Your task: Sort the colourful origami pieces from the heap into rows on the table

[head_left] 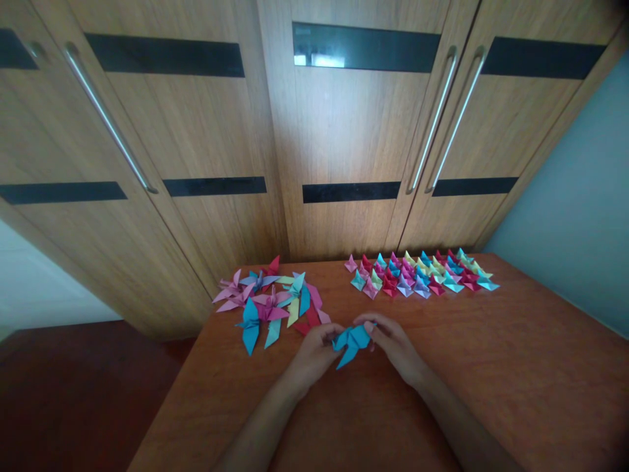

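Between my two hands, above the table, is a blue origami crane [352,339] with its wings spread. My left hand [319,351] grips its left end, fingers closed. At its right end my right hand [392,337] pinches the folded paper between thumb and fingers. Just beyond my left hand lies a loose pile of paper cranes in pink, blue, red and yellow, among them a pink crane [271,305] and a blue crane [250,326]. A red crane [309,320] at the pile's near edge is partly hidden by my left hand.
Small folded cranes [405,283] stand in tight rows at the back right of the wooden table [491,367]. Behind it rises a wooden wardrobe [354,131] with long metal handles. A pale wall [570,210] is on the right. The table's left edge drops to a dark floor.
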### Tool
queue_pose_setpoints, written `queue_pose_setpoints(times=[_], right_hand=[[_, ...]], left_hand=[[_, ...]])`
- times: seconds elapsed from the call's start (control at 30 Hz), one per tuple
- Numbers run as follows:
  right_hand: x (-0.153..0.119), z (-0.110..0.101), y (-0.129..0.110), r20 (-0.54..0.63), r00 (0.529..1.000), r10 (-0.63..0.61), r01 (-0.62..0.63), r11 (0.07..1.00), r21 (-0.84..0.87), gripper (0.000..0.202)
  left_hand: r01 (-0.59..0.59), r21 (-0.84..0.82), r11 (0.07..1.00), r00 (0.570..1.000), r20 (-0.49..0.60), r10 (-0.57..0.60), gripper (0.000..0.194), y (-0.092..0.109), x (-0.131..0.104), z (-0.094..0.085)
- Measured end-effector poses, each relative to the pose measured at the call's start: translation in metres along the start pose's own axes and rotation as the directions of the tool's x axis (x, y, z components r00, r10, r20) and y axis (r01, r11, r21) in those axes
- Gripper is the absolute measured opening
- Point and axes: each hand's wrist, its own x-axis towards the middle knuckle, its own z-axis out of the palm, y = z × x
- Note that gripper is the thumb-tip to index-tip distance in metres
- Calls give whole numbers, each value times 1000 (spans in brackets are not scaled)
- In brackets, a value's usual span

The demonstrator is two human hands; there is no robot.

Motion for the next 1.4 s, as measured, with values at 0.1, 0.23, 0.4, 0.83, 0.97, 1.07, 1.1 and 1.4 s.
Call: queue_pose_setpoints(times=[0.1, 0.23, 0.4, 0.83, 0.97, 1.07, 1.1, 1.4], right_hand=[[-1, 0, 1, -15, 1000, 11, -10, 1000, 23, 35], [0, 2, 5, -33, 999, 25, -26, 999, -19, 35], [3, 3, 12, -39, 999, -10, 7, 997, -83, 28], [1, 4, 4, -46, 985, -165, 146, 948, -282, 19], [0, 1, 4, -28, 999, 17, -17, 1000, 5, 22], [-1, -3, 6, -67, 993, 100, -84, 974, 211, 22], [-1, -4, 7, -57, 990, 127, -107, 956, 273, 22], [0, -5, 9, 129, 970, 204, -241, 823, 514, 23]], left_hand=[[-14, 23, 1000, 1000, -20, 15, 13, -3, 2, 0], [-14, 2, 1000, 1000, -2, 14, 16, -7, 4, 1], [-2, -41, 999, 1000, 25, 3, 18, -5, 1, 2], [-14, -99, 995, 997, 69, 21, 18, -3, 0, 4], [-23, -48, 999, 999, 47, 25, 14, -9, 3, 2], [-31, -85, 996, 998, 49, 36, 13, -10, 4, -1], [-33, -103, 994, 998, 50, 38, 14, -10, 4, -2], [10, -122, 993, 1000, 29, -6, 21, -5, 3, -8]])
